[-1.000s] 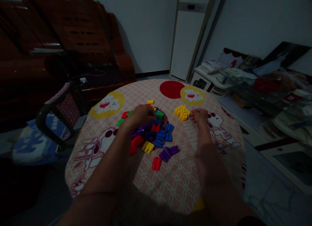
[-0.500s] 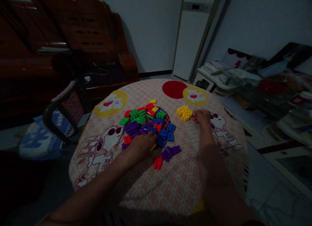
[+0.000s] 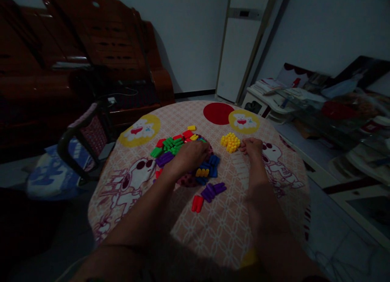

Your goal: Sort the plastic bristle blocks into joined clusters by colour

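My left hand point(image 3: 195, 154) is over the far part of a pile of plastic blocks, fingers curled down and closed; its fingertips and anything in them are hidden. Green blocks point(image 3: 172, 144), a purple block point(image 3: 164, 158) and red blocks point(image 3: 187, 134) lie around it. Nearer me are blue blocks point(image 3: 213, 161) with a yellow block point(image 3: 202, 173) among them. On the right, my right hand point(image 3: 252, 146) rests with its fingers curled closed, right beside a cluster of knobbly yellow blocks point(image 3: 230, 142). What its fingers hold, if anything, cannot be made out.
Purple blocks point(image 3: 210, 191) and a red block point(image 3: 197, 203) lie at the near side of the pile on the round, cloth-covered table point(image 3: 210, 233). A chair point(image 3: 82, 140) stands to the left. A cluttered cabinet point(image 3: 274, 93) is on the right.
My left hand has moved away from me and slightly right across the pile. Some purple and blue blocks have shifted, and the yellow block among the blue ones is more exposed. My right hand stays put.
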`<state>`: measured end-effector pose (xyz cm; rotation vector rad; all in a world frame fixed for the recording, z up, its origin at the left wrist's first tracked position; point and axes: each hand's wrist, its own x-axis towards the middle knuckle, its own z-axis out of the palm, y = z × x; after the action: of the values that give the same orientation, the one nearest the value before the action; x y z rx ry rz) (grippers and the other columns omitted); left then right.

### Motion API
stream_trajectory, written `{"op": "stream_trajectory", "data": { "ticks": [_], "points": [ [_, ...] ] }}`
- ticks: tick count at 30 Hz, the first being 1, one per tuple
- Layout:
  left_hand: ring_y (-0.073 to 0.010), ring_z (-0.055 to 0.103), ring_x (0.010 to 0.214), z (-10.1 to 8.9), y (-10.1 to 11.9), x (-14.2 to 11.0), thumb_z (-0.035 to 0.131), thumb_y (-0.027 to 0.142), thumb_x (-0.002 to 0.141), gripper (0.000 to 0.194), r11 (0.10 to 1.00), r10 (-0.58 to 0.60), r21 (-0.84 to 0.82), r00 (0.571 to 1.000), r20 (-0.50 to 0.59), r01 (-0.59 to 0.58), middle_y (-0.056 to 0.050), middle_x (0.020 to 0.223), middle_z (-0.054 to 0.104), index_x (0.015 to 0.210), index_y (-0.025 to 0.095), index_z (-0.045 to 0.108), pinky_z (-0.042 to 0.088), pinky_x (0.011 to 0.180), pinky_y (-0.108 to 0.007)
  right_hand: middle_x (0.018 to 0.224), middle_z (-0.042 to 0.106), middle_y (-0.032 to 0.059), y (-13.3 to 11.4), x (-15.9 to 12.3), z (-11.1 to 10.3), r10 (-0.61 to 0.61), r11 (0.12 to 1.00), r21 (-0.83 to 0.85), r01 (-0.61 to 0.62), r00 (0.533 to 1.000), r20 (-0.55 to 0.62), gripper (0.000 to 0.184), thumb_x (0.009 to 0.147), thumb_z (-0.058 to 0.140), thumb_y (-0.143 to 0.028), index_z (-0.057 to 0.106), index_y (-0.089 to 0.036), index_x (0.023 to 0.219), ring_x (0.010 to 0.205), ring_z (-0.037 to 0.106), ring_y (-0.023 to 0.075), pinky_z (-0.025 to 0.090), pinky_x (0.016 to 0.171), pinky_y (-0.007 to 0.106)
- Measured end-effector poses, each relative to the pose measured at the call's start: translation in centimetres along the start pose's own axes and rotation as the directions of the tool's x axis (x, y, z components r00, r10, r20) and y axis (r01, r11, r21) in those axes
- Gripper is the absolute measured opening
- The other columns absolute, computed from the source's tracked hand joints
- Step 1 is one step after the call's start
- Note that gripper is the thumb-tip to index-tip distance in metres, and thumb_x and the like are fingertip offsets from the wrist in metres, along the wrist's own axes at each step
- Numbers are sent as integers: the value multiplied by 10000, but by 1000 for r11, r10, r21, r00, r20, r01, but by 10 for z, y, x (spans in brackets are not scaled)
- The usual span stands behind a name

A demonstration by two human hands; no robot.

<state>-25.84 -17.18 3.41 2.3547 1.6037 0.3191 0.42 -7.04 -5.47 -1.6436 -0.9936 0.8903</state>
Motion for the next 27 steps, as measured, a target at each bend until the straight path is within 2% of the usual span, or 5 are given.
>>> {"op": "stream_trajectory", "data": {
  "ticks": [7, 11, 16, 20, 27],
  "points": [
    [-251, 674, 947, 17, -3, -8, 707, 239, 808, 230, 993, 43, 97, 975, 219, -65, -102, 1046, 743, 1032, 193, 725, 466, 759, -300, 457, 567, -33, 0, 2, 1, 17, 999, 31, -17, 1000, -3, 210, 827, 577, -126, 564, -171, 622, 327, 504, 89, 356, 295, 155],
    [-223, 671, 930, 18, -16, -18, 686, 206, 808, 189, 994, 63, 68, 961, 270, -84, -76, 1032, 750, 994, 201, 721, 461, 756, -282, 451, 566, -29, -4, -1, 1, 27, 1000, 16, -27, 1000, -5, 218, 824, 578, -132, 567, -168, 609, 325, 494, 87, 356, 302, 158],
    [-190, 655, 787, 12, -17, -8, 604, 163, 827, 163, 997, 74, 2, 977, 199, -76, -53, 904, 744, 936, 197, 721, 440, 688, -271, 451, 565, -35, -4, -3, 0, 9, 1000, -13, -9, 1000, -1, 199, 815, 577, -130, 581, -169, 620, 337, 494, 92, 359, 318, 168],
    [-204, 681, 870, 11, -5, 25, 560, 130, 852, 245, 994, 74, -82, 997, 1, -74, -84, 1001, 756, 1020, 173, 733, 481, 780, -284, 446, 563, -37, 0, -2, 1, -18, 1000, -10, 18, 1000, -10, 185, 796, 596, -152, 581, -167, 613, 342, 504, 94, 351, 316, 163],
    [-240, 690, 1004, 59, 3, 86, 550, 91, 861, 310, 998, 8, -61, 992, -127, -16, -99, 1080, 753, 1122, 187, 686, 500, 868, -326, 459, 581, -34, 0, 0, 1, -16, 1000, 11, 16, 1000, -4, 149, 770, 610, -144, 586, -164, 624, 329, 512, 91, 361, 311, 154]
  ]
}}
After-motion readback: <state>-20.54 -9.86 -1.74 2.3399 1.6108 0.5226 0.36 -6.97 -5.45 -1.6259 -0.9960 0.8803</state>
